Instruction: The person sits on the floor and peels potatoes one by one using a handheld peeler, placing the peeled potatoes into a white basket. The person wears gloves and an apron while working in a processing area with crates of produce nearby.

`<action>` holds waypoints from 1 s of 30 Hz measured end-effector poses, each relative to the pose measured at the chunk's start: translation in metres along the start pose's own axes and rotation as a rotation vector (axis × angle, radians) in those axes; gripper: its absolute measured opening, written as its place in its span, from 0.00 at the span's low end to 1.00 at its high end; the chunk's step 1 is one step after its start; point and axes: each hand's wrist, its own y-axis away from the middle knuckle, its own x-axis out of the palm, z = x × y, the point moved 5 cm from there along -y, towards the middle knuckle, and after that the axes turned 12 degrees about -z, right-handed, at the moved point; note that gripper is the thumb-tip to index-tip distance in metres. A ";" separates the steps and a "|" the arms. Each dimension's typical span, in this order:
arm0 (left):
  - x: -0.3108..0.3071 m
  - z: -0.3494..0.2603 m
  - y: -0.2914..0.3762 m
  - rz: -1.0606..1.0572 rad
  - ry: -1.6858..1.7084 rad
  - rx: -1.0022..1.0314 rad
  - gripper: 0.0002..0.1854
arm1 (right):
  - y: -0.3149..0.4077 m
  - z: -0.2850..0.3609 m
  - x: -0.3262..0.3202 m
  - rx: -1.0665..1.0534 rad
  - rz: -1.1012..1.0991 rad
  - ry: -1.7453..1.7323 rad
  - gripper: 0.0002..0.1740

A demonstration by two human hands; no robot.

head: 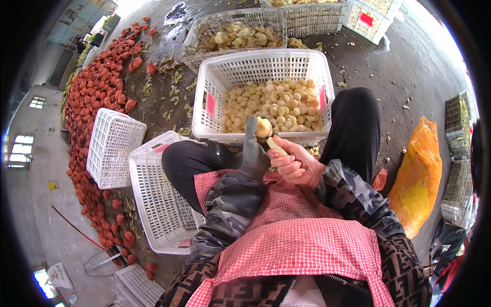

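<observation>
My left hand [250, 144], in a grey glove, holds a round, pale, partly browned piece of produce [264, 127] between thumb and fingers. My bare right hand [293, 159] grips the pale handle [277, 146] of a small hand tool, its front end close against the piece. The tool's working end is mostly hidden, so its kind is unclear. Both hands are at the near rim of a white plastic crate [264, 55], between my knees. Inside it lies a heap of peeled, cream-coloured round produce [274, 101].
Behind stands a clear crate [234, 16] of pale pieces and peelings. At left are white crates [115, 147], an open crate [165, 199] and a long pile of red mesh bags [96, 84]. An orange mesh sack [418, 180] lies at right. Peelings [176, 76] litter the floor.
</observation>
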 end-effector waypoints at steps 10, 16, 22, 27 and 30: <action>-0.007 -0.022 -0.006 -0.139 0.097 0.005 0.24 | 0.051 0.073 0.029 -1.073 -1.049 1.679 0.28; 0.012 -0.026 0.009 -0.079 -0.025 -0.021 0.23 | 0.053 0.049 0.045 -1.123 -0.938 1.977 0.26; 0.015 -0.026 0.013 -0.041 -0.102 0.056 0.22 | 0.052 0.033 0.056 -1.099 -0.889 2.087 0.24; 0.016 -0.035 0.016 0.100 -0.638 0.381 0.18 | 0.052 0.035 0.048 -0.927 -0.751 2.190 0.21; 0.014 -0.031 0.016 0.097 -0.621 0.234 0.14 | 0.049 0.034 0.054 -0.895 -0.479 2.585 0.18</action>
